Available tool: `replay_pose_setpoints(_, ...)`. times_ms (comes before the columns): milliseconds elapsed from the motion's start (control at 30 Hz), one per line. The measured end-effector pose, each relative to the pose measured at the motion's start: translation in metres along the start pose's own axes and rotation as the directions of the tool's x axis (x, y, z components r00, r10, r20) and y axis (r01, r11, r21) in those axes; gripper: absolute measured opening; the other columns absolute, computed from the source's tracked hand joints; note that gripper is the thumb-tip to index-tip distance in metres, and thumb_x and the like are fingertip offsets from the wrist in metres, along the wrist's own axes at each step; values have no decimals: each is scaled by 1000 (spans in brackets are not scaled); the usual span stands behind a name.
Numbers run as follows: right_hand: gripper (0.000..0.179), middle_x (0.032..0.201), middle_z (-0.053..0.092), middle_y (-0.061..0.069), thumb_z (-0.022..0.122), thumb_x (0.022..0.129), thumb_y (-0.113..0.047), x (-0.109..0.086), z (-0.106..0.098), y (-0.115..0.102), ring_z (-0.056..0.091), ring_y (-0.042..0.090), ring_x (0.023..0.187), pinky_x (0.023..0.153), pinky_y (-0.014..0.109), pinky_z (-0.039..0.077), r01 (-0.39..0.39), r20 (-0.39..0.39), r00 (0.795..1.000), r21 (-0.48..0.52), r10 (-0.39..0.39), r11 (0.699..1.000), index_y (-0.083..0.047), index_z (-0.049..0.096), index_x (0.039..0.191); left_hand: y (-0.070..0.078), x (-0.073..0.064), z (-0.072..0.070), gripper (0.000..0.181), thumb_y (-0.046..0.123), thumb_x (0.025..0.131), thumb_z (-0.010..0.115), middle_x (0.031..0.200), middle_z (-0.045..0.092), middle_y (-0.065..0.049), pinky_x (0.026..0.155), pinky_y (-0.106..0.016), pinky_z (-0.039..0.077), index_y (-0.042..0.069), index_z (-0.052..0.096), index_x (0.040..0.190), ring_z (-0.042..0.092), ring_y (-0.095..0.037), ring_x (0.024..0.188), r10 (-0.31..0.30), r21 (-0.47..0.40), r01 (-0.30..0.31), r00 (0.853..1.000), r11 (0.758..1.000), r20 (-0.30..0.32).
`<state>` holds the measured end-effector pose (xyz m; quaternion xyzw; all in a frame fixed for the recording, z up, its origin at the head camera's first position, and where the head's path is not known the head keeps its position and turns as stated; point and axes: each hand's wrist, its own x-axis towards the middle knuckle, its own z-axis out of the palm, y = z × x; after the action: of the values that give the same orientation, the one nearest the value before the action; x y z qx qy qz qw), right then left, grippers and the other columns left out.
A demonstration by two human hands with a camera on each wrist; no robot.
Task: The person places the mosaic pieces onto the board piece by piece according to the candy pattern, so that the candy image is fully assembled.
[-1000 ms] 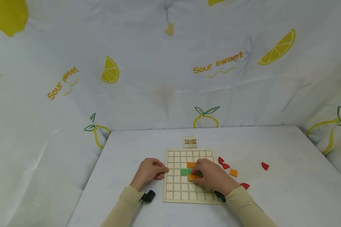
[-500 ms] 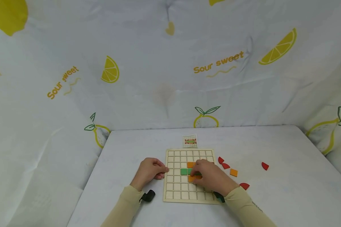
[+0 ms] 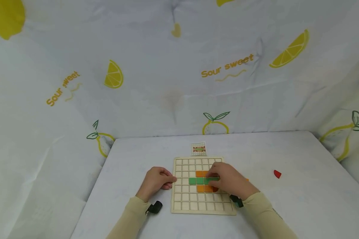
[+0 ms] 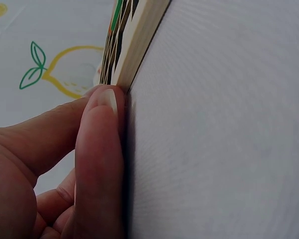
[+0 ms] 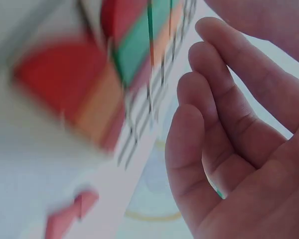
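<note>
My left hand [image 3: 157,181] pinches the left edge of a pale wooden grid board [image 3: 185,205]; in the left wrist view, thumb and finger meet at the board's side. Green square tiles [image 3: 196,181] form a row across its middle. Orange tiles lie in the row above and in the row below [image 3: 204,189], which ends in a red rounded piece [image 3: 215,189] under my right fingers. My right hand [image 3: 228,179] hovers over the board's right side, fingers loosely bent. Nothing shows between those fingers [image 5: 184,144] in the right wrist view. This hand hides some right-hand cells.
Behind the board lies a small pattern card [image 3: 198,149]. One red quarter-round piece [image 3: 277,174] rests farther right on the white table [image 3: 299,199]. An orange tile [image 3: 247,179] peeks out beside my right hand. White lemon-print cloth [image 3: 155,109] rises at the back.
My right hand has lifted off the lower orange tiles and shifted right, uncovering them and the red piece at their end. It now covers loose pieces beside the board. The left hand stays put.
</note>
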<state>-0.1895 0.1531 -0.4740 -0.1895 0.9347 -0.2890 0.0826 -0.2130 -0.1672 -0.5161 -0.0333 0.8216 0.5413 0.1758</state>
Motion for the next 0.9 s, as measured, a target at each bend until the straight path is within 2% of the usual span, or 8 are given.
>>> replay_pose_setpoints(133, 13, 105, 71, -6, 82, 97, -16, 3, -22, 18, 63, 15, 98, 90, 36, 61, -89, -30, 995, 39, 90, 995, -18, 82, 110, -1, 1, 0, 28, 24, 85, 93, 77, 78, -6, 65, -26, 66, 5, 76, 96, 73, -11, 65, 1, 0, -1, 1000, 1000, -9)
replay_pose_setpoints(267, 17, 115, 72, 5, 76, 101, -14, 1, -40, 41, 63, 23, 99, 83, 36, 63, -146, -49, 988, 55, 149, 988, -13, 80, 118, -2, 2, 0, 29, 25, 85, 94, 77, 78, -6, 65, -26, 66, 5, 76, 97, 73, -11, 65, -9, -6, 9, 1000, 1000, -3)
replay_pose_setpoints(500, 21, 123, 72, 11, 70, 103, -16, -4, -47, 73, 62, 30, 108, 79, 33, 63, -239, -40, 969, 79, 243, 968, -17, 79, 122, -1, 1, 2, 30, 25, 84, 94, 77, 78, -6, 65, -26, 66, 5, 76, 96, 73, -11, 64, -8, -8, 8, 1000, 1000, -4)
replay_pose_setpoints(633, 22, 123, 71, 9, 69, 103, -15, -7, -45, 82, 61, 29, 108, 79, 32, 61, -245, -15, 969, 109, 248, 963, -18, 79, 123, -1, 0, 3, 30, 27, 84, 94, 77, 78, -5, 65, -26, 66, 6, 76, 96, 73, -10, 64, -13, 2, 13, 1000, 1000, -8)
replay_pose_setpoints(900, 28, 126, 73, 6, 66, 101, -5, -2, -38, 85, 62, 25, 110, 92, 40, 60, -153, -18, 988, 89, 155, 984, -22, 79, 120, -2, -2, 1, 30, 26, 84, 94, 77, 78, -5, 65, -26, 66, 6, 76, 97, 73, -10, 64, -13, 13, 13, 1000, 1000, -16)
